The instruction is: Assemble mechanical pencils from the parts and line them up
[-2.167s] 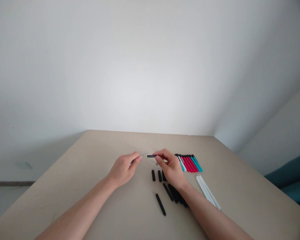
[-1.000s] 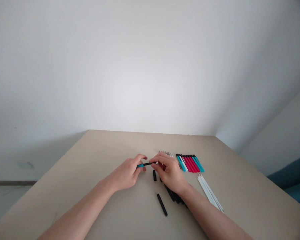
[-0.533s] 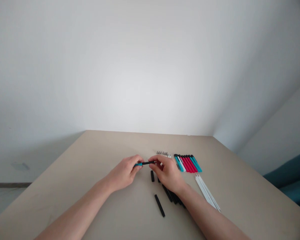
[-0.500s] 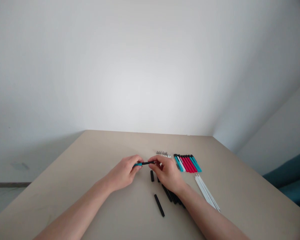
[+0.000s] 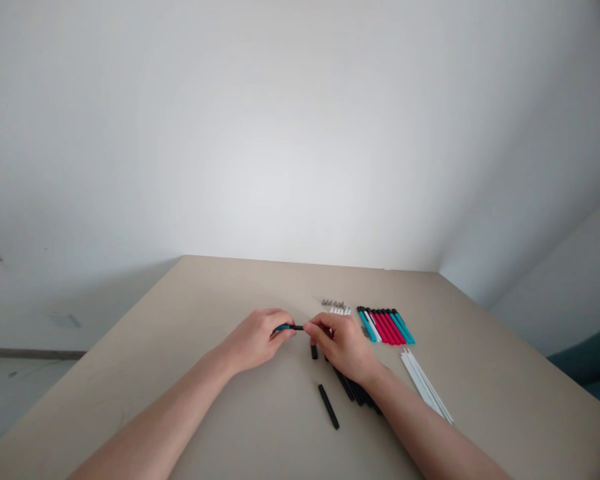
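Observation:
A pen point(image 5: 298, 327) with a teal part and a black part lies level between my two hands above the table. My left hand point(image 5: 255, 340) is closed, pinching the teal end between thumb and fingers. My right hand point(image 5: 344, 343) is closed around the black end, and its fingers hide the tip. Below the right fingers a short black piece point(image 5: 314, 351) rests on the table. A longer black tube point(image 5: 329, 407) lies nearer to me. Several more black tubes point(image 5: 359, 395) are partly covered by my right wrist.
Beyond my right hand sit small metal springs point(image 5: 333, 304) and little white parts point(image 5: 341, 311). A row of teal, white and red pen barrels point(image 5: 387, 327) with black ends lies to the right. Thin white sticks point(image 5: 427, 387) lie beside my right forearm. A wall point(image 5: 300, 133) borders the table's point(image 5: 220, 287) far edge.
Less of the black part shows between my hands, which are slightly closer together. The whole view has turned a little left, so the table's things appear further right.

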Demonstrator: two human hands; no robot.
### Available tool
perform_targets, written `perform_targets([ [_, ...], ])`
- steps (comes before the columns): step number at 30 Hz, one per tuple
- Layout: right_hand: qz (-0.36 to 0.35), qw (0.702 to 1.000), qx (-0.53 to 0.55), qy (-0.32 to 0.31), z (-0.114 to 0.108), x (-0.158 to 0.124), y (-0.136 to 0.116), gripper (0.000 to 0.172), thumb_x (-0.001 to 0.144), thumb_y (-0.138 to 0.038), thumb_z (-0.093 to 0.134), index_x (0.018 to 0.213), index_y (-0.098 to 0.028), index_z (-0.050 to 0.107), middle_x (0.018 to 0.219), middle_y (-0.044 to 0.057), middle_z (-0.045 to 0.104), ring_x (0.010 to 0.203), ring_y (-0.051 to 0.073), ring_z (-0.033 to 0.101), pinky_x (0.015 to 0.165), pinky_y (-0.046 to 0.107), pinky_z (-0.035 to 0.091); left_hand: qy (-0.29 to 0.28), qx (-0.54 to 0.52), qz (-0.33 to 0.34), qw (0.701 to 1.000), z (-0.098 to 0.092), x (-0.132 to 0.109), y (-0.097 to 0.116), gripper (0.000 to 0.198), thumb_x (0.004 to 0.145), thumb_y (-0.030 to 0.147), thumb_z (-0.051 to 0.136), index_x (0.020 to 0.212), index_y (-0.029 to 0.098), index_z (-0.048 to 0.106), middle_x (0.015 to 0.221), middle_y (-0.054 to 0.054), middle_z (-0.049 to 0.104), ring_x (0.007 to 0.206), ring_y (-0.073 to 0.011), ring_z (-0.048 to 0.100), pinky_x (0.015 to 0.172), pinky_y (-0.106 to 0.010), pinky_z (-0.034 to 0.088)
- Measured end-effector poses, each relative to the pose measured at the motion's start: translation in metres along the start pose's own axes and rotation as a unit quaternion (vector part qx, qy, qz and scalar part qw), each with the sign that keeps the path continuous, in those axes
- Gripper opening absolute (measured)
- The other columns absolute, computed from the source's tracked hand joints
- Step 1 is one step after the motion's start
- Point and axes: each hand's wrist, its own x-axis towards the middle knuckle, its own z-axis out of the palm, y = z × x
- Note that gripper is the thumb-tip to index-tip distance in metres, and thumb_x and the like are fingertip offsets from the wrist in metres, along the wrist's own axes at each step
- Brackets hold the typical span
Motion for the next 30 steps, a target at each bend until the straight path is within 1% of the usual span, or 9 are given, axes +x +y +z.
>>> perform_targets([
  [3, -0.006, 1.000, 0.003, -0.006, 0.0001, -0.0006, 0.0010, 0.012, 0.085, -0.026, 0.056, 0.081, -0.020, 0.066, 0.064, -0.001, 0.066, 0.054, 0.012, 0.054, 0.053, 0.022, 0.038, 0.002, 0.006, 0.004, 1.000, -0.0005, -0.0003, -0.0005, 0.019, 0.091, 0.025, 0.046, 0.085, 0.019, 0.063, 0.074, -0.001, 0.062, 0.065, -0.0126, 0.053, 0.062, -0.023, 0.040],
  [5, -0.003, 1.000, -0.002, -0.024, 0.0004, -0.0010, 0.0022, 0.024, 0.088, -0.026, 0.051, 0.069, -0.019, 0.064, 0.059, -0.001, 0.065, 0.053, 0.011, 0.054, 0.054, 0.023, 0.037, -0.001, -0.002, 0.008, 1.000, -0.0004, -0.0004, -0.0009, 0.017, 0.090, 0.024, 0.047, 0.089, 0.020, 0.063, 0.079, -0.001, 0.064, 0.069, -0.0130, 0.056, 0.065, -0.023, 0.041],
  [7, 0.003, 0.999, -0.006, -0.032, 0.0008, -0.0011, 0.0033, 0.029, 0.090, -0.028, 0.048, 0.067, -0.019, 0.063, 0.057, -0.001, 0.063, 0.052, 0.011, 0.053, 0.053, 0.023, 0.037, -0.003, -0.008, 0.014, 1.000, -0.0002, -0.0004, -0.0015, 0.016, 0.090, 0.023, 0.047, 0.094, 0.021, 0.063, 0.086, -0.002, 0.066, 0.075, -0.0138, 0.058, 0.069, -0.023, 0.042],
  [10, -0.005, 1.000, -0.004, -0.020, 0.0011, -0.0007, 0.0040, 0.013, 0.085, -0.026, 0.055, 0.084, -0.020, 0.065, 0.064, -0.001, 0.065, 0.054, 0.012, 0.054, 0.053, 0.022, 0.037, -0.001, 0.003, 0.023, 1.000, 0.0002, -0.0006, -0.0025, 0.020, 0.091, 0.023, 0.045, 0.097, 0.021, 0.063, 0.088, -0.003, 0.066, 0.077, -0.0145, 0.059, 0.071, -0.024, 0.043],
  [12, -0.017, 1.000, -0.007, -0.017, 0.0010, -0.0004, 0.0039, 0.011, 0.084, -0.025, 0.056, 0.083, -0.020, 0.066, 0.066, -0.001, 0.066, 0.056, 0.012, 0.055, 0.054, 0.022, 0.037, 0.000, 0.011, 0.023, 1.000, 0.0001, -0.0008, -0.0029, 0.021, 0.092, 0.024, 0.044, 0.097, 0.021, 0.064, 0.088, -0.003, 0.067, 0.076, -0.0146, 0.059, 0.070, -0.024, 0.044],
  [16, -0.022, 0.999, -0.019, -0.031, 0.0002, -0.0006, 0.0033, 0.035, 0.092, -0.028, 0.046, 0.062, -0.019, 0.061, 0.056, -0.001, 0.063, 0.054, 0.012, 0.054, 0.056, 0.023, 0.038, 0.000, 0.008, 0.031, 0.999, -0.0010, -0.0006, -0.0023, 0.019, 0.090, 0.023, 0.047, 0.101, 0.022, 0.063, 0.092, -0.002, 0.067, 0.081, -0.0147, 0.059, 0.074, -0.024, 0.045],
  [21, -0.023, 1.000, -0.007, -0.015, -0.0003, -0.0006, 0.0023, 0.013, 0.087, -0.028, 0.055, 0.083, -0.020, 0.065, 0.065, -0.001, 0.066, 0.055, 0.012, 0.055, 0.055, 0.022, 0.038, -0.005, 0.041, 0.034, 0.999, -0.0029, -0.0004, 0.0014, 0.022, 0.093, 0.023, 0.041, 0.095, 0.021, 0.063, 0.088, -0.003, 0.066, 0.077, -0.0144, 0.059, 0.069, -0.023, 0.043],
  [27, -0.030, 0.999, -0.018, -0.030, 0.0021, -0.0001, 0.0021, 0.041, 0.094, -0.031, 0.041, 0.059, -0.019, 0.057, 0.054, -0.001, 0.061, 0.054, 0.012, 0.055, 0.059, 0.023, 0.038, -0.010, 0.038, 0.043, 0.998, -0.0045, 0.0004, 0.0055, 0.017, 0.091, 0.025, 0.046, 0.100, 0.021, 0.060, 0.090, -0.002, 0.066, 0.079, -0.0147, 0.060, 0.071, -0.023, 0.043],
  [30, -0.030, 0.999, -0.018, -0.027, 0.0022, -0.0001, 0.0010, 0.030, 0.092, -0.030, 0.046, 0.069, -0.019, 0.062, 0.059, -0.001, 0.063, 0.055, 0.012, 0.055, 0.056, 0.022, 0.038, -0.016, 0.064, 0.042, 0.997, -0.0054, 0.0006, 0.0064, 0.021, 0.093, 0.023, 0.040, 0.094, 0.021, 0.061, 0.085, -0.002, 0.065, 0.073, -0.0144, 0.058, 0.067, -0.023, 0.042],
])
